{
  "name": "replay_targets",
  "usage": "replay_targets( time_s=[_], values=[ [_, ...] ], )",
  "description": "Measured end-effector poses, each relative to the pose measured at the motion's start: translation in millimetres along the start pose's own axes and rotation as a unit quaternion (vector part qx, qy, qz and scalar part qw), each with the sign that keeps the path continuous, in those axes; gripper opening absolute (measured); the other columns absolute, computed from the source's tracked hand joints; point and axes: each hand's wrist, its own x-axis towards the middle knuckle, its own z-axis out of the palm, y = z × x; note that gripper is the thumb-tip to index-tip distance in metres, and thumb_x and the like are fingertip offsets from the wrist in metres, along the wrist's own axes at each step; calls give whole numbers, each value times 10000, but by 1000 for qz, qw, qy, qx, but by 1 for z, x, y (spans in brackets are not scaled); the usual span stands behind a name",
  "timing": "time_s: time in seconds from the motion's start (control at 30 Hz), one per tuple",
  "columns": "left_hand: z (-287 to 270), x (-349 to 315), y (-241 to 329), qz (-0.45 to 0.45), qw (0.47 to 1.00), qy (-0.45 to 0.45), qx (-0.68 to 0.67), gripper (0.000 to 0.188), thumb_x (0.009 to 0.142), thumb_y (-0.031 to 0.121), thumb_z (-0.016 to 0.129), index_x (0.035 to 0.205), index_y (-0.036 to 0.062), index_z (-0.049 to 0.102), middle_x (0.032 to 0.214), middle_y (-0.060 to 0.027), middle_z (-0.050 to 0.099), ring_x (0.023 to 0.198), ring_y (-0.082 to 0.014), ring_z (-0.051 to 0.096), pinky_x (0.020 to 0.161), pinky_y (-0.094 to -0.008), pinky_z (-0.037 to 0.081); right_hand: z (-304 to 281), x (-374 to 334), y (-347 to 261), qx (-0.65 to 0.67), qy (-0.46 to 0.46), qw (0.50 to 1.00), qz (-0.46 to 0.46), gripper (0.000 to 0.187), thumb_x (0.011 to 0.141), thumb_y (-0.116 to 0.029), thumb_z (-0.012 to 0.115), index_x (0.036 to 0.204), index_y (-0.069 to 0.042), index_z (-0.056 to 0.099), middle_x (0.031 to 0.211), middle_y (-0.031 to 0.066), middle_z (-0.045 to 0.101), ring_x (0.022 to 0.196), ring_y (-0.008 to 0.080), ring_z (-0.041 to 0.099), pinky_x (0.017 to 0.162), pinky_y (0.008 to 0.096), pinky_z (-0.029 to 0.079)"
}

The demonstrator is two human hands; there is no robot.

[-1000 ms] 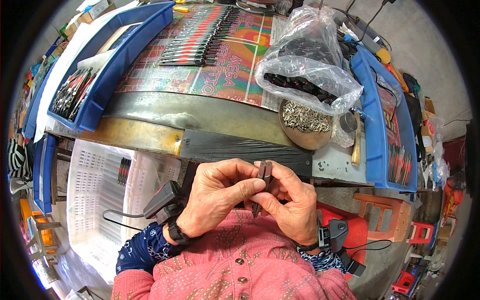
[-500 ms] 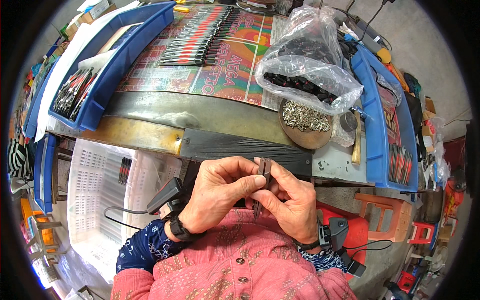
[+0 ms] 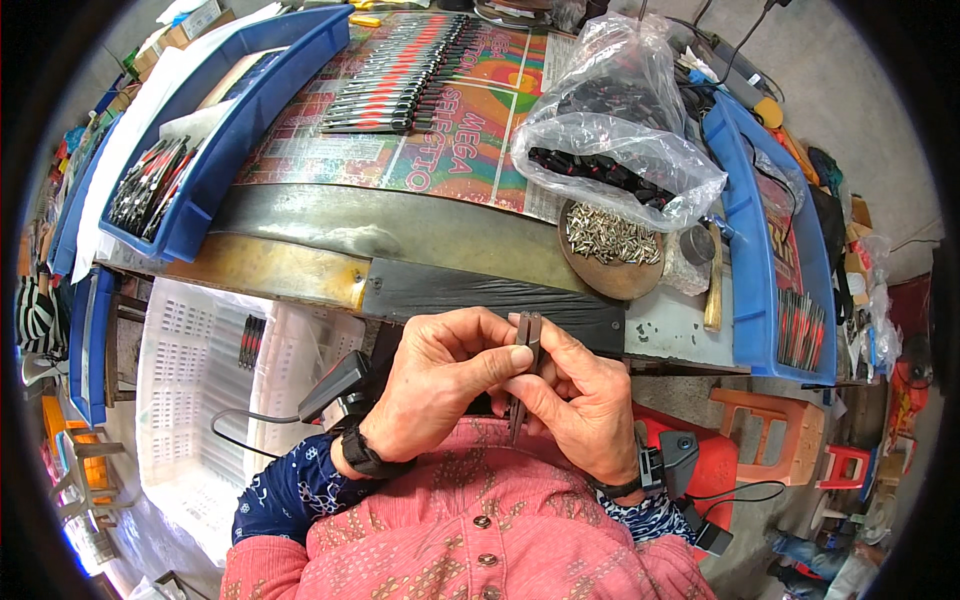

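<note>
In front of my chest I hold a slim dark piece (image 3: 530, 335) upright between both hands. It looks like two narrow flat strips side by side, with a tapered lower end; its exact kind I cannot make out. My left hand (image 3: 435, 370) pinches it from the left, thumb pressed on its middle. From the right, my right hand (image 3: 585, 410) grips it lower down with thumb and bent fingers. The fingers behind the piece are partly hidden. Beyond my hands, the black-covered bench edge (image 3: 490, 292) runs across.
A row of red-and-black slim tools (image 3: 375, 100) lies on the bench. A round dish (image 3: 625, 285) holds small metal pins beside an open plastic bag (image 3: 690, 180) of black parts. Blue trays (image 3: 215, 165) flank both sides. A white crate (image 3: 165, 400) stands lower left, an orange stool (image 3: 800, 430) right.
The dark piece has turned slightly in my fingers; my hands keep nearly the same place and grip. A bluish-grey shape has appeared at the lower right edge, over the small red stool there.
</note>
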Motion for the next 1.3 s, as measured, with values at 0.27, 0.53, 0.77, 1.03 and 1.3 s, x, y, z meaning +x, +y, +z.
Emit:
replay_targets(
  time_s=[0.27,0.53,0.77,1.03,1.3],
  values=[
    [1,0,0,-5,1000,5,-17,116,913,86,694,943,-20,657,784,-65,673,622,-109,616,536,-243,515,-1,1,0,-11,-1,1000,-10,568,861,-4,726,1380,49,502,807,74,682,645,62,584,619,234,522],
    [2,1,0,-16,1000,2,-15,124,913,96,696,931,-18,652,776,-59,666,611,-104,606,527,-244,507,-2,1,-2,14,-5,1000,-1,557,875,-13,715,1386,37,500,745,43,643,615,51,554,601,225,508],
    [4,8,9,3,1000,13,20,104,917,89,689,917,-7,649,778,-61,669,604,-105,610,515,-231,496,-5,11,-8,15,-9,1000,-17,502,916,8,655,1394,14,500,737,7,635,620,50,598,489,180,447],
    [7,26,41,76,994,-10,73,122,922,119,688,914,-1,666,763,-35,671,621,-80,608,524,-207,487,-11,43,-26,31,6,998,-60,506,894,-46,701,1363,24,525,674,24,646,525,40,537,491,211,449],
    [8,47,59,133,988,-15,75,102,930,118,678,956,20,669,802,-24,681,649,-74,623,573,-217,493,-16,71,-38,35,6,993,-110,377,922,-76,673,1270,32,578,693,17,668,514,16,504,459,191,412]
  ],
)
